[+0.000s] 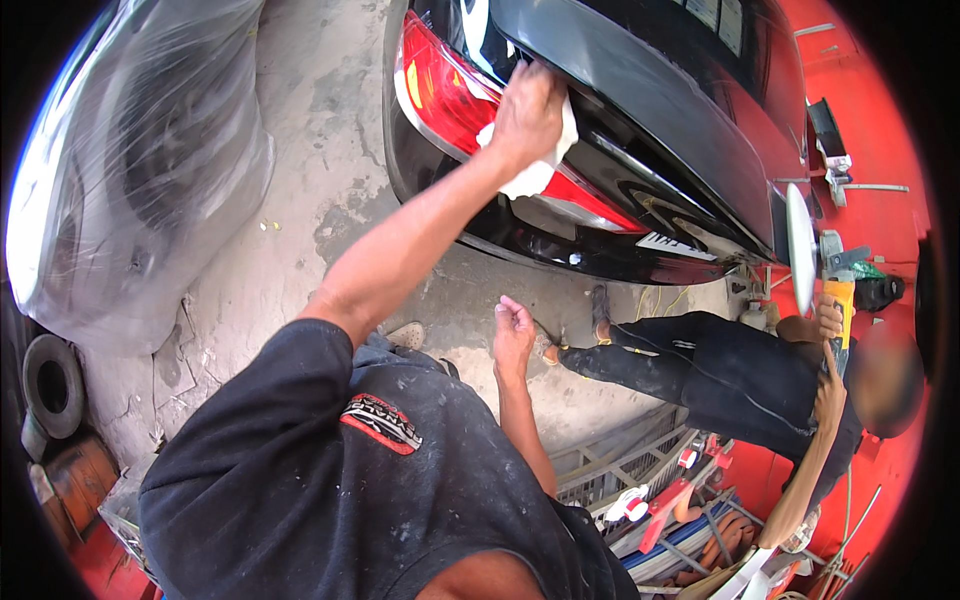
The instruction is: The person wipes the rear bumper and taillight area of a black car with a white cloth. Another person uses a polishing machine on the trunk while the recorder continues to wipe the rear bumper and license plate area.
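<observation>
My left hand (532, 112) reaches far forward, its fingers closed on a white cloth (532, 178). The cloth is against the rear of a black car, between the red tail light (440, 88) and the edge of the trunk lid (610, 75). My fingertips are partly hidden at that edge. Below, in front of my body, my right hand (514, 338) hangs in the air with loosely bent fingers. It touches nothing, and I see nothing in it. The dark rear bumper (545, 240) runs beneath the tail light.
At right a co-worker in dark clothes (740, 375) holds a yellow power polisher (838, 300) with a white round pad, close to the car. A plastic-covered car (150, 150) stands at left, near a tyre (52, 385). A metal rack (640, 480) with hoses is at lower right.
</observation>
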The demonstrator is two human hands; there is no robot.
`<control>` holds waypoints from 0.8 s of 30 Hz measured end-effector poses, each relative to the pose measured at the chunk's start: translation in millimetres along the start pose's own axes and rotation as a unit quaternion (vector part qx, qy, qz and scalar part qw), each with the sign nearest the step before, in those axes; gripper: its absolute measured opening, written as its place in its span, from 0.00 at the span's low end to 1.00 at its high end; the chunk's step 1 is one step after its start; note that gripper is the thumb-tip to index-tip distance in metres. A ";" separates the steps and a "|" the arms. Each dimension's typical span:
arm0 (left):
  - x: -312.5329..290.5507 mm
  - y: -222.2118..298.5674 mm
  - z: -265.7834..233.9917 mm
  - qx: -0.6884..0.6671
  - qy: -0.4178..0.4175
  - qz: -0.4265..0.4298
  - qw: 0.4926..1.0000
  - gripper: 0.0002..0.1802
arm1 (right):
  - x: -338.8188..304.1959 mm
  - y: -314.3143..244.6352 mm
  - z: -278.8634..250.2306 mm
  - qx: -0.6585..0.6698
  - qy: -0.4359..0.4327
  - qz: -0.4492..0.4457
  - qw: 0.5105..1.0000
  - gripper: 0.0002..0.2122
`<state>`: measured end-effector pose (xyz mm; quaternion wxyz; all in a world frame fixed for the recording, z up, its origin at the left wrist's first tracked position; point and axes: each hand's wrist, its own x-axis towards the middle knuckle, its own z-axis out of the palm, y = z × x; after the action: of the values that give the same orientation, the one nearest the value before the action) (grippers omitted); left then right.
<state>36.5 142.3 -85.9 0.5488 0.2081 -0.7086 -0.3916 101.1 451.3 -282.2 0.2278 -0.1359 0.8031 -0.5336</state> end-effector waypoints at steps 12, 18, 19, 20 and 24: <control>10.6 1.3 -6.0 0.057 -0.038 -0.046 0.997 0.11 | -4.7 -15.6 9.3 0.018 0.002 0.005 1.000 0.11; -62.9 32.3 -4.9 0.050 -0.089 0.030 0.994 0.21 | -15.5 -31.8 0.4 0.077 0.001 0.020 0.997 0.10; -71.1 40.8 -2.6 0.030 -0.090 0.024 0.995 0.21 | -13.6 -38.0 -5.0 0.088 0.004 0.009 0.996 0.10; -78.1 48.4 -6.8 0.011 -0.074 0.016 0.997 0.22 | -10.9 -46.1 -8.2 0.101 0.011 -0.002 0.995 0.10; -114.7 77.1 -36.8 -0.105 -0.102 -0.123 0.982 0.22 | -17.3 -107.0 -20.9 0.141 0.057 -0.068 0.986 0.11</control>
<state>117.2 260.2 -92.6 0.4403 0.1942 -0.6848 -0.5472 102.6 433.8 -173.3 0.1622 -0.1259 0.7202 -0.6627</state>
